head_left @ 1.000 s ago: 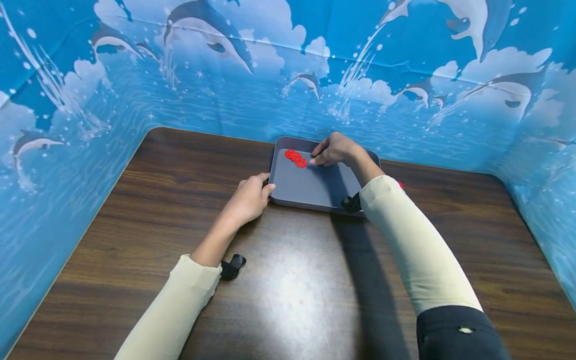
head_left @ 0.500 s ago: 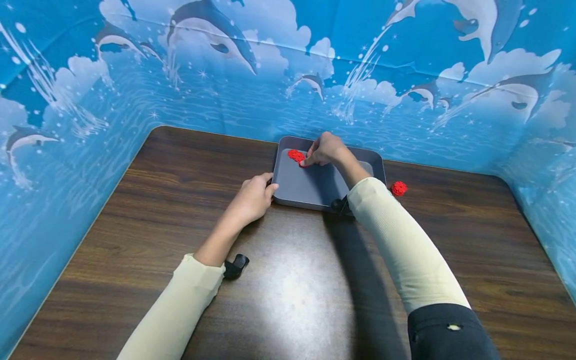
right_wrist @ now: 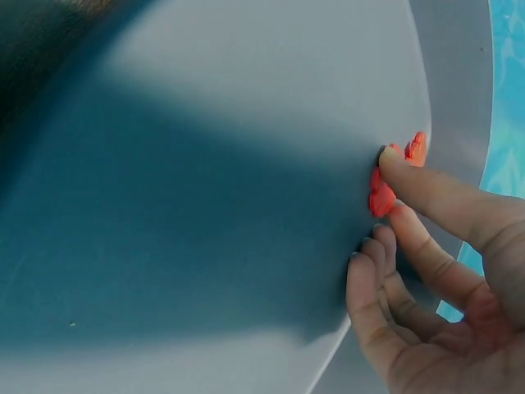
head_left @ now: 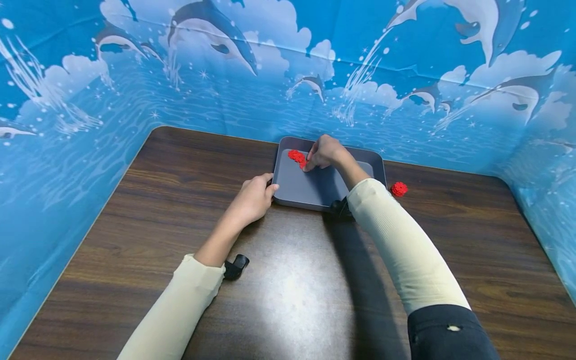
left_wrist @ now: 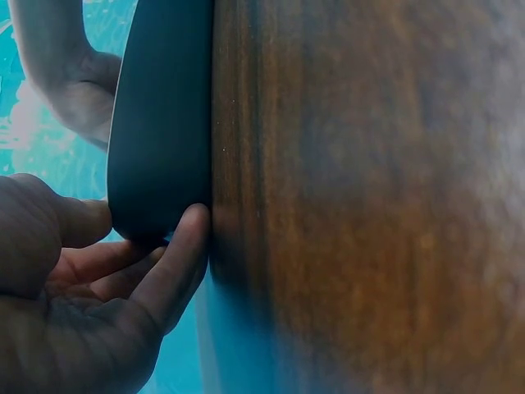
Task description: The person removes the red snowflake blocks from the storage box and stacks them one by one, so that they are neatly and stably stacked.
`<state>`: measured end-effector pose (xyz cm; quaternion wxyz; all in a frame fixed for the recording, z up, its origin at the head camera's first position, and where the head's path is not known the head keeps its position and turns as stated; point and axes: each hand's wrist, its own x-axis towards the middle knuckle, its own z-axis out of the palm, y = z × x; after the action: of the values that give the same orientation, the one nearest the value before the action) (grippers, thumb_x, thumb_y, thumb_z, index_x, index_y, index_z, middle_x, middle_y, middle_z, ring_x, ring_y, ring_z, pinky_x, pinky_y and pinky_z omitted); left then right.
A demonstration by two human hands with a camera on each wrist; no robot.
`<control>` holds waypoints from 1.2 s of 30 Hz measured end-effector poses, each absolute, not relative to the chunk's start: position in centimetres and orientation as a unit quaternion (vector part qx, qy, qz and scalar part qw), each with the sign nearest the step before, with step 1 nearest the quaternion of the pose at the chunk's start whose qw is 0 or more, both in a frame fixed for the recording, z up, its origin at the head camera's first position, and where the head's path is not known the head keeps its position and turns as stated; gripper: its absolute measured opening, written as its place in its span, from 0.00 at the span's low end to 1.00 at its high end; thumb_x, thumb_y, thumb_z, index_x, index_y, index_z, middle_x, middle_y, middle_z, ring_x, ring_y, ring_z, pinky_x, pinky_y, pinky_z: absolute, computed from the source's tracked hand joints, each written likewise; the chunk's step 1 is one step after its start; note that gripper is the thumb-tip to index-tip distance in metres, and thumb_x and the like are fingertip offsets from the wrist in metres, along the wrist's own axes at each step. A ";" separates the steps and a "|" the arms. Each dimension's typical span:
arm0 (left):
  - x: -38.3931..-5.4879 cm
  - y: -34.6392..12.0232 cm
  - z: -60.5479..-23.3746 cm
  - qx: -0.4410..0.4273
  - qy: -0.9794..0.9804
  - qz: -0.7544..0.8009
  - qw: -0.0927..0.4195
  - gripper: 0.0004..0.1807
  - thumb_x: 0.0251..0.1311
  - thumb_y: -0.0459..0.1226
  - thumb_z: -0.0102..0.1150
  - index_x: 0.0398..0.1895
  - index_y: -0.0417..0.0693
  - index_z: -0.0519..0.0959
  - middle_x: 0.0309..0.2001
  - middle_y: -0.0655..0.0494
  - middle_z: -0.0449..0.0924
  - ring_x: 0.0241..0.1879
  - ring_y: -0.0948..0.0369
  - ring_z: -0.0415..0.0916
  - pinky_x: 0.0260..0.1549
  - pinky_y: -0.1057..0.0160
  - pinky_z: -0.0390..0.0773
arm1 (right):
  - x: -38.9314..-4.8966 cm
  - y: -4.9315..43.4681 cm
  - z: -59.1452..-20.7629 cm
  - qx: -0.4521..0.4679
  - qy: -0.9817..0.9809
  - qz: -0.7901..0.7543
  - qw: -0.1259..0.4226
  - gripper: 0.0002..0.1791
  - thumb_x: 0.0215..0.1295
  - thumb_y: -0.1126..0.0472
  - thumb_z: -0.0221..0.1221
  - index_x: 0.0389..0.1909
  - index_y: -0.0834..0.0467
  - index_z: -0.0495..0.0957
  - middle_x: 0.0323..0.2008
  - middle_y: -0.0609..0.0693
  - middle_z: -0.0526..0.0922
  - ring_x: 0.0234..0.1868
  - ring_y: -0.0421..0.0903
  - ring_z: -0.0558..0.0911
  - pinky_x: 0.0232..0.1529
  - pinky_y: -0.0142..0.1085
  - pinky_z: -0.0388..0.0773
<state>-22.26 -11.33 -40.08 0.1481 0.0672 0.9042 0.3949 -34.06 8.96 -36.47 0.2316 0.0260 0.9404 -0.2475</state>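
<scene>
Red pieces (head_left: 296, 156) lay at ten o'clock inside the grey tray (head_left: 301, 190); the right hand (head_left: 326, 151) pinched one there, while the left hand (head_left: 254, 200) gripped the tray's wall near eight o'clock.

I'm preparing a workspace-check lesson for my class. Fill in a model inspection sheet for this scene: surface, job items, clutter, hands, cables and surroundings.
Surface: dark wood-grain table, with a bright glare patch in front of the tray.
Job items: gray tray at the table's far side; small red pieces inside it; one red cluster on the table, right of the tray.
Clutter: nothing seen.
Hands: left hand grips the tray's near left corner; right hand pinches at the red pieces. A black device shows at each wrist.
Cables: nothing seen.
Surroundings: blue dolphin-print backdrop behind and beside the table.
</scene>
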 end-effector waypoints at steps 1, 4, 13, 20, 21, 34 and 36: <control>-22.3 -11.3 -40.1 0.067 0.904 0.395 0.148 0.30 0.88 0.41 0.43 0.84 0.35 0.59 0.64 0.37 0.81 0.44 0.52 0.80 0.49 0.52 0.80 | -34.1 9.0 -36.5 0.027 0.940 -0.247 0.232 0.12 0.63 0.59 0.78 0.38 0.58 0.85 0.43 0.50 0.82 0.42 0.44 0.83 0.55 0.40 0.86; -22.3 -11.4 -40.2 0.068 0.904 0.395 0.148 0.30 0.88 0.41 0.43 0.84 0.35 0.59 0.65 0.37 0.81 0.44 0.52 0.79 0.49 0.52 0.80 | -34.2 9.1 -36.6 0.028 0.938 -0.253 0.235 0.12 0.64 0.60 0.78 0.37 0.58 0.83 0.40 0.49 0.81 0.42 0.44 0.83 0.56 0.40 0.85; -22.2 -11.4 -40.5 0.073 0.904 0.396 0.144 0.30 0.88 0.41 0.43 0.84 0.34 0.59 0.59 0.38 0.83 0.39 0.54 0.78 0.45 0.54 0.80 | -34.0 9.8 -36.9 0.012 0.926 -0.298 0.230 0.09 0.66 0.66 0.75 0.43 0.64 0.85 0.35 0.48 0.81 0.38 0.44 0.83 0.55 0.41 0.88; -21.9 -11.5 -40.5 0.077 0.902 0.399 0.146 0.30 0.88 0.41 0.42 0.85 0.35 0.58 0.55 0.38 0.83 0.35 0.55 0.76 0.43 0.55 0.78 | -33.4 10.8 -36.7 0.003 0.914 -0.333 0.231 0.05 0.70 0.73 0.67 0.43 0.67 0.84 0.37 0.54 0.85 0.34 0.45 0.86 0.49 0.42 0.90; -21.9 -11.5 -40.5 0.076 0.902 0.399 0.146 0.31 0.88 0.41 0.43 0.85 0.35 0.58 0.56 0.38 0.83 0.35 0.55 0.76 0.43 0.55 0.78 | -33.3 11.0 -36.7 0.001 0.913 -0.337 0.231 0.05 0.70 0.73 0.67 0.44 0.67 0.83 0.37 0.54 0.84 0.35 0.45 0.87 0.48 0.42 0.90; -21.8 -11.4 -40.5 0.075 0.905 0.392 0.145 0.31 0.88 0.42 0.43 0.84 0.35 0.58 0.55 0.38 0.83 0.36 0.54 0.77 0.45 0.54 0.79 | -32.6 14.4 -35.7 0.036 0.898 -0.365 0.245 0.06 0.74 0.74 0.62 0.48 0.68 0.80 0.42 0.58 0.79 0.39 0.48 0.86 0.49 0.45 0.90; -21.8 -11.5 -40.6 0.076 0.905 0.392 0.145 0.30 0.88 0.41 0.43 0.84 0.35 0.58 0.57 0.37 0.83 0.38 0.54 0.78 0.46 0.54 0.79 | -32.5 15.0 -35.4 0.039 0.896 -0.363 0.251 0.07 0.74 0.75 0.62 0.49 0.68 0.80 0.43 0.58 0.79 0.37 0.47 0.87 0.47 0.43 0.91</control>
<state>-21.85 -11.48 -40.59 0.1448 0.0759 0.9054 0.3917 -32.51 14.96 -35.42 0.2513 0.0392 0.8963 -0.3631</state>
